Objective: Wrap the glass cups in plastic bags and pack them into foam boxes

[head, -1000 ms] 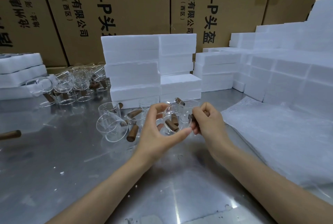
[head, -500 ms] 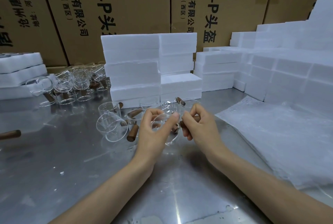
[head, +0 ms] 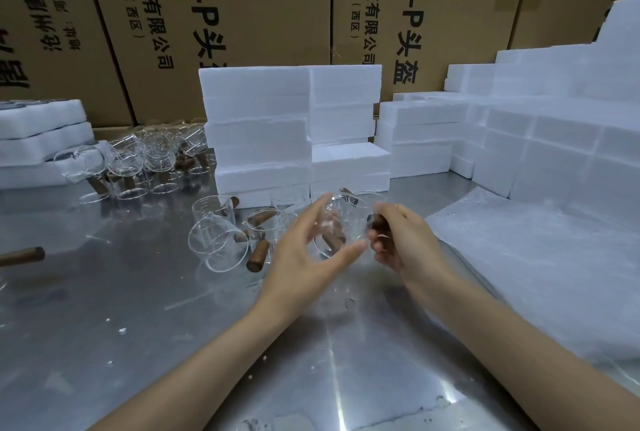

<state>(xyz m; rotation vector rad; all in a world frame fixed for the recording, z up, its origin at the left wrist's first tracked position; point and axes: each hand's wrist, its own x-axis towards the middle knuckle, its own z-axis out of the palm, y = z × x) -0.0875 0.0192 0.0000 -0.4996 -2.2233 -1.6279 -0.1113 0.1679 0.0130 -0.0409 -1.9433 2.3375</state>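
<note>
In front of you the metal surface (head: 145, 319) is shiny and scuffed, with small white crumbs (head: 122, 331) scattered on its left part. Behind it you see a wall of tall brown cardboard cartons (head: 263, 15) printed with black Chinese characters and "0-P"; the carton at far left (head: 38, 32) has its print upside down.

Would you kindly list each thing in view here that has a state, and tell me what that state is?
Left hand: open, fingers spread around the held cup.
Right hand: shut on the cup's wooden handle.
Held cup: lifted off the table, not visibly bagged.
Cups by the foam stack: some lying on their sides, unwrapped.
Cups at far left: clustered, unwrapped.
Foam boxes: stacked, closed.
Plastic bags: lying flat in a pile on the table.
</note>
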